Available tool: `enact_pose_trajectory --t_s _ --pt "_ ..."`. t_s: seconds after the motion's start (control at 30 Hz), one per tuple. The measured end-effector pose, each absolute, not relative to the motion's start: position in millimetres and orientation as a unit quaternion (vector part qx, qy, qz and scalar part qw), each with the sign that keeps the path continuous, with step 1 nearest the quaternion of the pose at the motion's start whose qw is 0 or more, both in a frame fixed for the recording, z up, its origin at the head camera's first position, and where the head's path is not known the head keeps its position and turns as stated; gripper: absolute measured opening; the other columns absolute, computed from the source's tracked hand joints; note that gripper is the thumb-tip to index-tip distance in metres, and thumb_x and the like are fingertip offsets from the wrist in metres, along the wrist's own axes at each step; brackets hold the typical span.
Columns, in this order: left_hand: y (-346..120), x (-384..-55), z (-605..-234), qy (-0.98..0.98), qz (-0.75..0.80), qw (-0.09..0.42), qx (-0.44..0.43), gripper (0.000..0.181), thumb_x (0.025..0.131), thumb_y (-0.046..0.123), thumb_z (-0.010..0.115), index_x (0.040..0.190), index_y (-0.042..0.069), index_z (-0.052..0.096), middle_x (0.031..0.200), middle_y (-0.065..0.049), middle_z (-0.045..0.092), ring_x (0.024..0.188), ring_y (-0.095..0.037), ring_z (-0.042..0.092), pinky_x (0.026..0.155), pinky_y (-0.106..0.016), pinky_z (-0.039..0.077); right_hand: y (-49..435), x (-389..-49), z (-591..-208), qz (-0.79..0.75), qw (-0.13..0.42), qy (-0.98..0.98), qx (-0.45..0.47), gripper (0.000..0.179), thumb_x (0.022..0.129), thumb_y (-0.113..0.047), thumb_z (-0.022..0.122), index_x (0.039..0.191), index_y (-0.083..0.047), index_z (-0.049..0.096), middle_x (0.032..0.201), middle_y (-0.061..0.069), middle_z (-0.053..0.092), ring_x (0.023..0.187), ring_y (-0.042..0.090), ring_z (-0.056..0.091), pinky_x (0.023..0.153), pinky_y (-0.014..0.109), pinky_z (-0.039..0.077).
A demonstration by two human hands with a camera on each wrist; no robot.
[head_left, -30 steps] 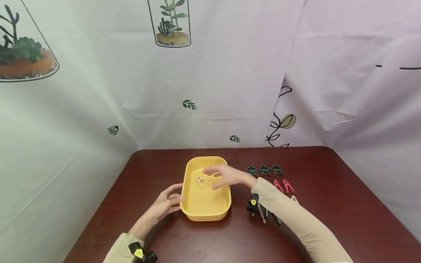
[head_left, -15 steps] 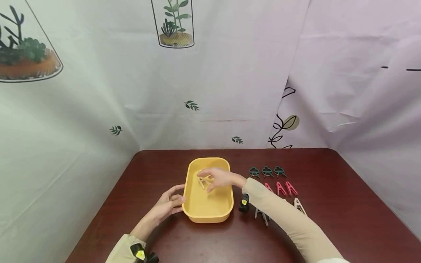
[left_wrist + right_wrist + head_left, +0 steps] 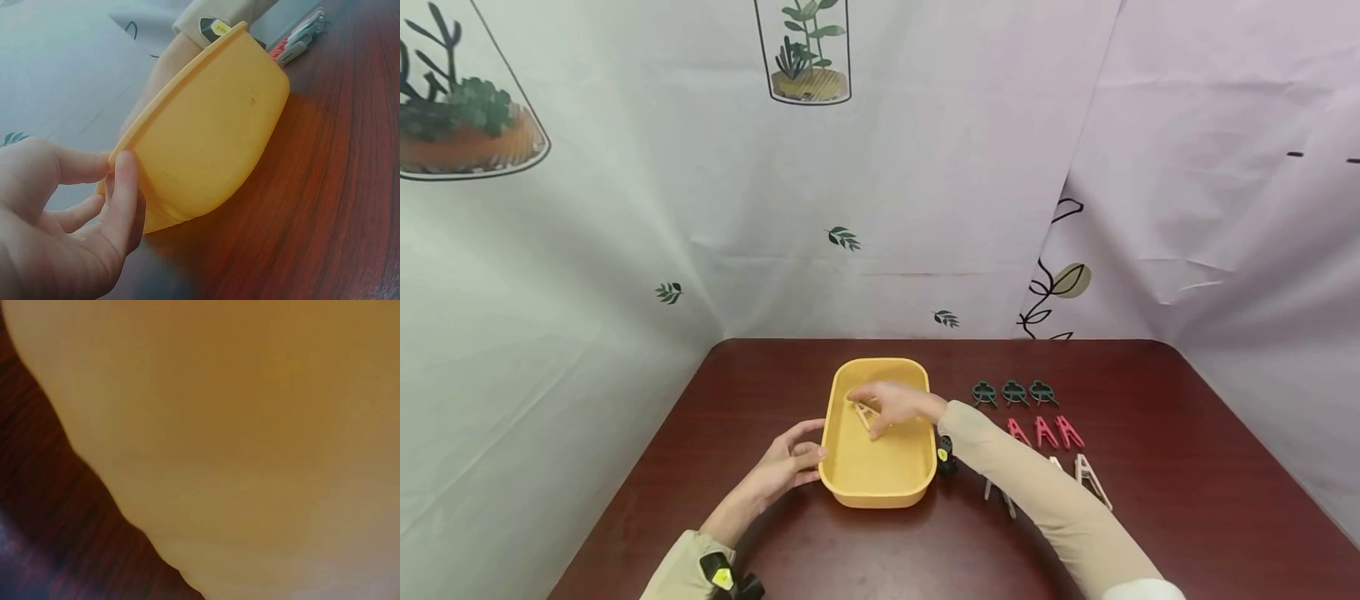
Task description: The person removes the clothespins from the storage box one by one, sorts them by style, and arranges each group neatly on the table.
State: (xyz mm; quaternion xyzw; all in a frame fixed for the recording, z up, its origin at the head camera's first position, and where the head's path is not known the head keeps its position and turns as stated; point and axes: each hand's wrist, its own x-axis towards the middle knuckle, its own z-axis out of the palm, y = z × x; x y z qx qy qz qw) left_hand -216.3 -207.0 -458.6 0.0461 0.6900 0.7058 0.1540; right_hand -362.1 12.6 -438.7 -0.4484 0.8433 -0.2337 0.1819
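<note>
A yellow plastic tray [image 3: 880,467] stands on the table, seen from above in the head view. My left hand [image 3: 782,462] holds its left rim; in the left wrist view, fingers [image 3: 122,203] lie against the outer wall and another digit reaches the rim. Inside the tray lies a beige clothespin [image 3: 865,413], partly covered. Over it is my right hand [image 3: 891,404], thumb and fingers spread apart around the clothespin. Whether they touch it is too small to see. In the right wrist view a blurred yellow surface [image 3: 237,425] fills most of the picture.
Right of the tray lie three green clips [image 3: 1013,392] in a row, with three pink clothespins [image 3: 1043,432] nearer. A beige clothespin [image 3: 1092,480] lies closer still; others are partly hidden by the right sleeve [image 3: 1022,475]. White patterned cloth surrounds the dark red table [image 3: 760,375].
My right hand has moved left and lower into the tray, from beside the clothespin to around it. The left hand stays at the rim. The head view has shifted slightly.
</note>
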Motion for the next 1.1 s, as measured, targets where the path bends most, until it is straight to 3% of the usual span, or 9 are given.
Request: enact_pose_trajectory --t_s 0.63,0.9,1.1 --pt "-208 -217 -460 0.690 0.706 0.155 0.044 0.062 0.096 0.008 0.058 0.148 0.001 0.025 0.095 -0.003 0.065 0.083 -0.012 0.065 0.074 -0.024 0.057 10 -357 -439 -0.252 0.176 0.841 -0.446 0.069 0.074 -0.004 0.081 0.136 -0.002 0.052 0.137 0.012 0.057 0.126 0.026 0.053 0.107 0.039 0.044" --pt "-210 -219 -461 0.690 0.706 0.156 0.045 0.063 0.095 0.008 0.059 0.148 0.001 0.025 0.094 -0.002 0.064 0.082 -0.010 0.064 0.074 -0.024 0.057 13 -354 -434 -0.258 0.173 0.843 -0.439 0.069 0.075 -0.005 0.081 0.138 -0.008 0.051 0.135 0.008 0.058 0.117 0.025 0.058 0.096 0.031 0.050" --pt "-209 -216 -458 0.692 0.704 0.154 0.043 0.064 0.095 0.009 0.059 0.149 0.001 0.025 0.094 -0.002 0.064 0.082 -0.010 0.064 0.074 -0.023 0.057 17 -350 -428 -0.279 0.173 0.840 -0.431 0.069 0.078 -0.005 0.079 0.140 -0.008 0.048 0.140 0.009 0.053 0.122 0.027 0.056 0.098 0.035 0.050"
